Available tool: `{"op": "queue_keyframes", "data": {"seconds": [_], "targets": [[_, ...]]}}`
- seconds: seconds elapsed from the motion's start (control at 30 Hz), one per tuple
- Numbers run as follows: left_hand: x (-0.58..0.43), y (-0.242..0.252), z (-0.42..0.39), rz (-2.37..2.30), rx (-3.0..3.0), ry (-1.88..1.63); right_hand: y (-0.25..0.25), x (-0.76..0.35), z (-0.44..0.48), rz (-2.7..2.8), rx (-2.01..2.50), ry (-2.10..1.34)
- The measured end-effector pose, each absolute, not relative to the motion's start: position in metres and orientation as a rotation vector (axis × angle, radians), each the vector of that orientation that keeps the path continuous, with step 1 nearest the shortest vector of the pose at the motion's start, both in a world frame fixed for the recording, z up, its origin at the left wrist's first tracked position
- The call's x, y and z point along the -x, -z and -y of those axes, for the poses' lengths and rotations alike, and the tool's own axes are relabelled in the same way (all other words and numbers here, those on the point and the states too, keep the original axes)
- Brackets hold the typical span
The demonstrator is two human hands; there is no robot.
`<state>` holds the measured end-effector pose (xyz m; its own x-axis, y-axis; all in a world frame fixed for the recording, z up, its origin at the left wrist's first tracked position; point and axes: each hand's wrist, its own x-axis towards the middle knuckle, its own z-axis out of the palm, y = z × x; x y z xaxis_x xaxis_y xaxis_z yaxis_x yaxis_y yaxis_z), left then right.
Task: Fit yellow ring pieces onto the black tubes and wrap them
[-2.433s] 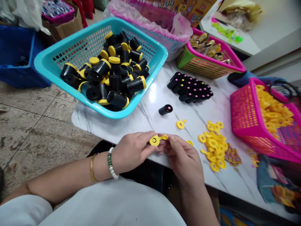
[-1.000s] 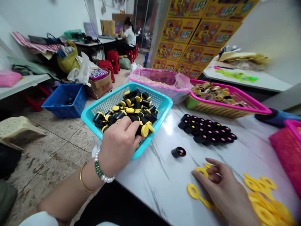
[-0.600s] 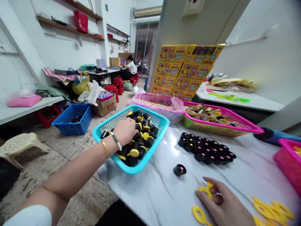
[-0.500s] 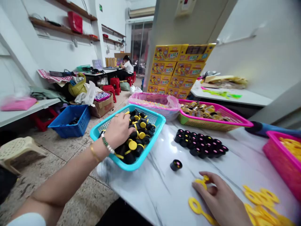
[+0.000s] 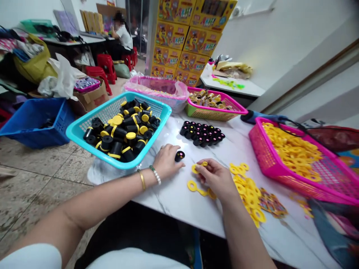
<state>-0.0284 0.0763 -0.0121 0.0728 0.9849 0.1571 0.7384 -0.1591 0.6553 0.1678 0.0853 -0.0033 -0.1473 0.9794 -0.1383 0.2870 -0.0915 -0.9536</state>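
Note:
My left hand (image 5: 167, 163) reaches over the white marbled table, thumb and fingers apart on either side of a small black cup (image 5: 180, 156) with a pink dot inside. Its fingers look close to the cup, but I cannot see a firm grip. In my right hand (image 5: 214, 175) a yellow plastic piece with ring ends (image 5: 194, 169) is pinched between thumb and fingers. Just below that hand lies another yellow ringed piece (image 5: 192, 185). Beyond both hands stands a cluster of black cups (image 5: 202, 133), most with pink dots. A heap of yellow ringed pieces (image 5: 250, 192) lies right of my right forearm.
A turquoise basket (image 5: 73, 130) of black cups with yellow discs stands at left. At right is a pink basket (image 5: 259, 158) of yellow pieces. Two more baskets line the back, before stacked yellow boxes (image 5: 171, 35). A person (image 5: 125, 37) sits far off.
My left hand has come out of the turquoise basket to the lone black cup. My right hand still pinches the yellow piece. The view has swung right and downward.

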Motion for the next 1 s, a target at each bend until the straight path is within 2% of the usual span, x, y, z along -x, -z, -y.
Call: {"op": "queue_keyframes", "data": {"seconds": [0.2, 0.4, 0.73, 1.0], "targets": [[0.046, 0.000, -0.035, -1.518, -2.023, -0.686, -0.012, -0.156, -0.060, 1.321, 1.305, -1.574], [0.061, 0.006, 0.012, -1.506, -2.088, -0.761, -0.014, -0.122, -0.027, 1.431, 1.282, -1.734], [0.058, 0.004, 0.010, -1.521, -2.147, -0.673, -0.010, -0.110, -0.027, 1.417, 1.419, -1.617], [0.055, 0.008, 0.012, -1.533, -2.167, -0.696, -0.011, -0.110, -0.020, 1.545, 1.456, -1.369]]}}
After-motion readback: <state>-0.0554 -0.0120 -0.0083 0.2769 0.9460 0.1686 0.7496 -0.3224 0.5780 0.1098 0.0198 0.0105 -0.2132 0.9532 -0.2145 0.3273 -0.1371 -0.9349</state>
